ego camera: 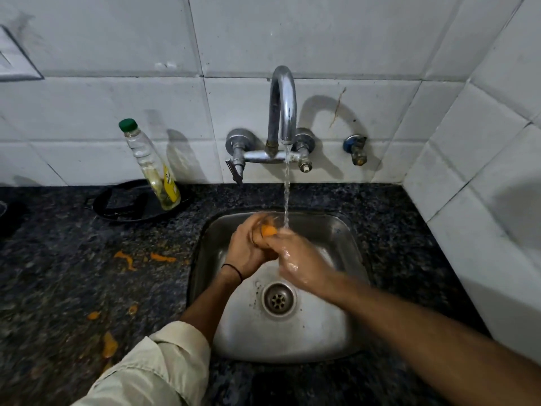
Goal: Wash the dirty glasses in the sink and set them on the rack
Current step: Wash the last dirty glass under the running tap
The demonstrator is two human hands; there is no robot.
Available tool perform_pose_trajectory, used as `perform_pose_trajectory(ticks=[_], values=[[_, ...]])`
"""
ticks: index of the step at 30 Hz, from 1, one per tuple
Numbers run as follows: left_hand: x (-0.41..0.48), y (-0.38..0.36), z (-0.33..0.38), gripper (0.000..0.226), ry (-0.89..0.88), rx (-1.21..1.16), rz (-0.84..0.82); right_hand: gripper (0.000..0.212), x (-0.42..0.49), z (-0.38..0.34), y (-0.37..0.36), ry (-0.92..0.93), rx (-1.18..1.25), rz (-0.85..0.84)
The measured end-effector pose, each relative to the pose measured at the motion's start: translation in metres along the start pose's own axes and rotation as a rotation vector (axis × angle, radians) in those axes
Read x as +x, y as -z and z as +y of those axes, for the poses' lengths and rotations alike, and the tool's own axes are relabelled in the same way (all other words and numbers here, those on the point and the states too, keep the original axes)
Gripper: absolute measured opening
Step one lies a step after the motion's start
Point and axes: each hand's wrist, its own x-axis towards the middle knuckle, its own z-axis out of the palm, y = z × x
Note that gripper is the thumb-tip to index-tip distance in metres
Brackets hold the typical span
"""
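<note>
Glass (268, 227) — orange residue inside, held over the steel sink (336, 230), just beside the water stream (287, 194).
Left hand (246, 250): fingers curled round its body.
Right hand (295, 259): wet, blurred, reaching to the rim; grip cannot be told.
Step, judged: scrubbing, rinse unfinished.
Next: clear the residue, then carry to a rack — none in view.
Room: basin walls close around; spout (282, 104) overhead; granite counter (73, 273) left, orange-smeared.

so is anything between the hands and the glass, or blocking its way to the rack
Nothing: the left hand grips the glass and the right hand touches it, over the sink. No rack is in view, so that path cannot be judged.
</note>
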Motion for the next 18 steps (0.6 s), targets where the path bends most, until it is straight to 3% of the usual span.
perform_pose_trajectory(ticks=[2, 3, 5, 7, 9, 12, 15, 18], values=[[-0.001, 0.001, -0.002, 0.06, 0.039, 0.051, -0.059, 0.058, 0.006, 0.02, 0.028, 0.255, -0.488, -0.216], [-0.002, -0.002, 0.0, 0.062, 0.033, 0.055, -0.072, 0.053, 0.011, 0.023, 0.033, 0.291, -0.623, -0.291], [-0.003, -0.009, 0.004, 0.057, -0.002, 0.026, -0.054, 0.035, 0.021, 0.01, 0.028, 0.155, -0.582, -0.341], [-0.003, -0.012, 0.005, 0.045, -0.023, 0.025, -0.019, 0.018, 0.03, -0.007, 0.023, -0.216, -0.211, -0.316], [-0.003, -0.009, 0.004, 0.048, 0.038, 0.083, 0.01, 0.008, 0.034, -0.015, 0.019, -0.475, 0.373, -0.251], [-0.001, -0.001, 0.012, 0.066, 0.108, 0.514, 0.02, 0.014, 0.027, -0.022, 0.009, -0.693, 1.037, 0.127], [0.006, 0.0, 0.038, 0.067, 0.045, 0.996, -0.241, 0.022, 0.026, -0.02, -0.016, -0.98, 1.354, 0.564], [0.017, -0.003, 0.058, 0.049, 0.064, 1.259, -0.457, 0.021, 0.027, -0.011, -0.036, -1.193, 1.576, 0.642]])
